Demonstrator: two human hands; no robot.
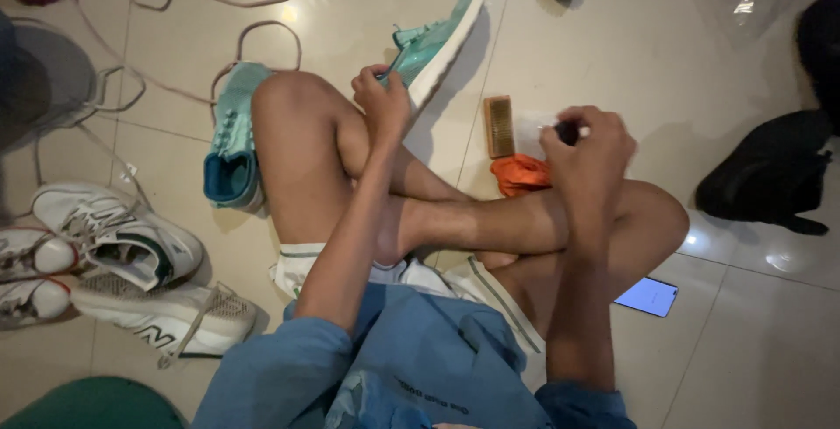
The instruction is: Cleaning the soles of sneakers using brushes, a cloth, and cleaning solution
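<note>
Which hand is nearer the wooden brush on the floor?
Right. The right hand hovers just right of the wooden brush; the left hand is farther left, gripping the teal sneaker.

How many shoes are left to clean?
Nothing looks clearly finished. The left hand holds one teal sneaker tilted up; the right hand grips a small dark object too hidden to name. The other teal sneaker, the white sneakers and the wooden brush lie untouched on the floor.

top: blue sleeves (pushed above the elbows) | shorts: white, dark-striped hems | legs: bare | hands: bare, ungloved
</note>
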